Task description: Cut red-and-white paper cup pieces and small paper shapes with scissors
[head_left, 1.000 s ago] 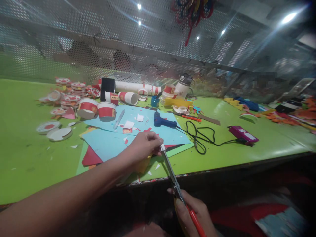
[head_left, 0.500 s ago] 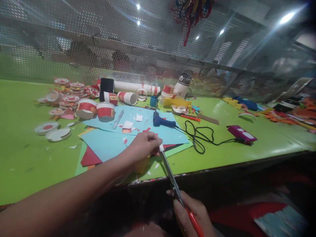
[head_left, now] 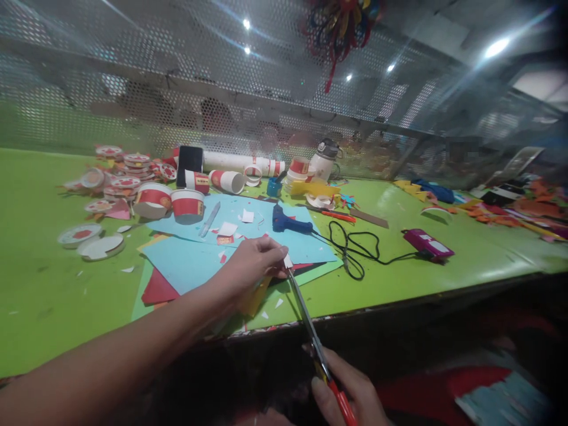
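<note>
Left hand (head_left: 260, 258): grip pinched a small piece of white paper (head_left: 288, 261) between thumb and fingers, above the near part of the green desk (head_left: 35, 284). Right hand (head_left: 350, 387): grip wrapped around the red handle of the scissors (head_left: 307, 316), which pointed up and away toward the left hand; the blades lay close together, their tips at the lower end of the paper (depth of any cut too small to make out). Beyond the left hand, light blue sheets (head_left: 177, 263) overlapped on the desk, with a red sheet (head_left: 160, 289) showing from beneath. A blue glue gun (head_left: 293, 224) rested on the blue sheets, near a translucent stick (head_left: 210, 219) and loose white scraps (head_left: 247, 216). A black cord (head_left: 374, 255) ran in loops from the glue gun to a purple box (head_left: 428, 245) on the right. Two red-and-white paper cups (head_left: 187, 207) stood side by side at the far left of the sheets. A dark phone (head_left: 190, 160) was behind them, and a bottle (head_left: 323, 165) stood near the perforated screen (head_left: 146, 53).
</note>
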`<action>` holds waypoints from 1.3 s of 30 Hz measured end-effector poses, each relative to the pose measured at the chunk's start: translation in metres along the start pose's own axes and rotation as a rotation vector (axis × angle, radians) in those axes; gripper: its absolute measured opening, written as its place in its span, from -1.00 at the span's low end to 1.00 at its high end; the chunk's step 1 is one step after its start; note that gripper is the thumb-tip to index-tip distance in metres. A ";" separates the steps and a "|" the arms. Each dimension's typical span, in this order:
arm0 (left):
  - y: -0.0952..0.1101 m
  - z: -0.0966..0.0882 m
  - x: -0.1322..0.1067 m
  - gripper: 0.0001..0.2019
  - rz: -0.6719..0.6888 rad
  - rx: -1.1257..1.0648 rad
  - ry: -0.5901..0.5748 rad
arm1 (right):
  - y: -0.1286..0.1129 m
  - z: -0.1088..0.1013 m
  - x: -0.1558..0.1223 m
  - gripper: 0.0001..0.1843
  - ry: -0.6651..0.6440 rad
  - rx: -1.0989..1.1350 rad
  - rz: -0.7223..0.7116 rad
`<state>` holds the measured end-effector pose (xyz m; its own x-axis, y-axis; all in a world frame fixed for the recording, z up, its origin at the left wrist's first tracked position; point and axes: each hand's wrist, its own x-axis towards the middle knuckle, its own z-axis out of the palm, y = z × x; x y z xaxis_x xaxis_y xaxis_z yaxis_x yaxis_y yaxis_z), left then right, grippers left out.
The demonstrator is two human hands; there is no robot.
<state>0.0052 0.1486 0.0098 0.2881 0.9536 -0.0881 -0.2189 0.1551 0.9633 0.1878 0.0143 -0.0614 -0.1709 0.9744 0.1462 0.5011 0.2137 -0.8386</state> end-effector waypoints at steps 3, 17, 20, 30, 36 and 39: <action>0.001 0.001 -0.002 -0.77 -0.017 -0.052 -0.002 | 0.005 0.009 0.002 -0.63 0.154 0.030 -0.018; 0.002 0.008 -0.004 -0.78 -0.059 -0.086 0.103 | 0.012 0.024 0.008 -0.56 0.212 -0.050 0.003; 0.001 0.009 -0.004 -0.77 -0.046 -0.098 0.125 | 0.014 0.025 0.007 -0.50 0.221 -0.105 0.003; -0.003 0.010 -0.004 -0.79 -0.020 -0.120 0.153 | 0.013 0.026 0.010 -0.54 0.222 -0.048 -0.036; -0.005 0.010 -0.003 -0.81 -0.014 -0.118 0.161 | 0.019 0.029 0.009 -0.48 0.204 -0.137 -0.031; -0.005 0.010 -0.002 -0.81 -0.022 -0.124 0.166 | 0.020 0.030 0.009 -0.47 0.192 -0.144 0.001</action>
<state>0.0153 0.1428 0.0076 0.1391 0.9774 -0.1593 -0.3306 0.1975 0.9229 0.1707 0.0249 -0.0923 -0.0121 0.9671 0.2539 0.6192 0.2067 -0.7576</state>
